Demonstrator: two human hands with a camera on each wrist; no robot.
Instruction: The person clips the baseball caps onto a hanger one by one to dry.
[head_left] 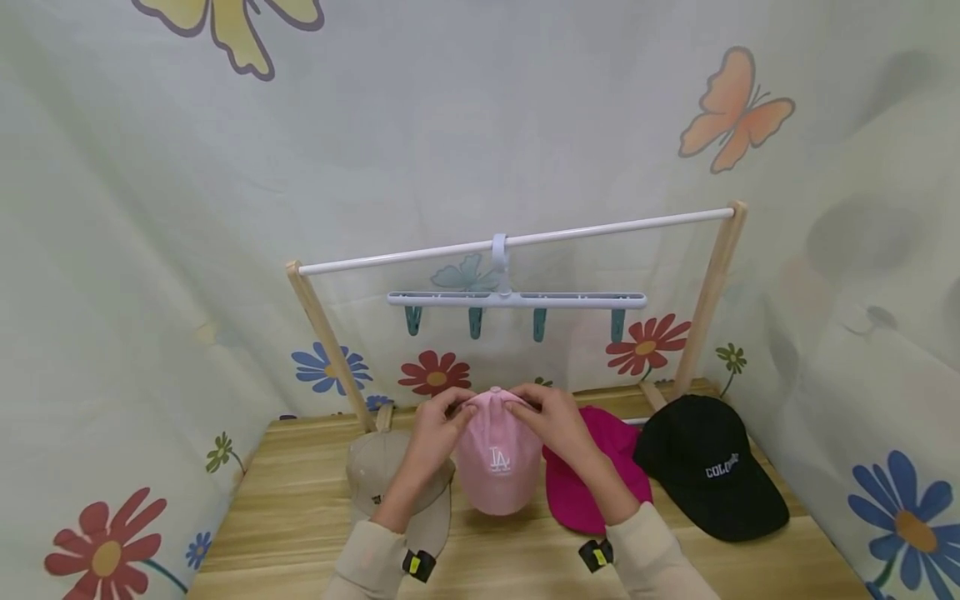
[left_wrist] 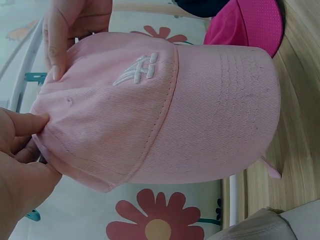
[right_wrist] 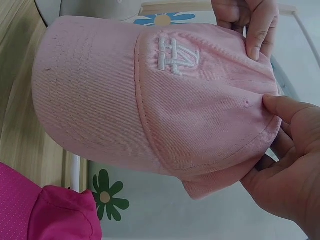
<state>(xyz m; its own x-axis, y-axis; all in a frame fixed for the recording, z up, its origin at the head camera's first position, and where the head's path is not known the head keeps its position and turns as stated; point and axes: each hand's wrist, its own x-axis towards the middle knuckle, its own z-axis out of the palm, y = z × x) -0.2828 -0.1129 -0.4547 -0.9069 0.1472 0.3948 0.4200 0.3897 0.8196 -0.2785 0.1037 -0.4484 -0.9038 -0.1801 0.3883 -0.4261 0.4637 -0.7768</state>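
A light pink baseball cap [head_left: 498,454] with white LA lettering hangs between my two hands, its brim pointing down. My left hand [head_left: 437,433] pinches the crown on its left side, and my right hand [head_left: 557,425] pinches it on the right, near the top button. Both wrist views show thumbs pressed on the outside of the pink cloth, with other fingers tucked behind it. Above the cap, a pale hanger [head_left: 517,301] with several teal clips [head_left: 539,325] hangs from the white rod [head_left: 622,227].
On the wooden table [head_left: 285,517] lie a beige cap [head_left: 382,471] at the left, a magenta cap [head_left: 600,450] behind my right forearm, and a black cap [head_left: 697,467] at the right. Wooden posts [head_left: 330,346] carry the rod. A flower-printed curtain [head_left: 187,250] encloses the table.
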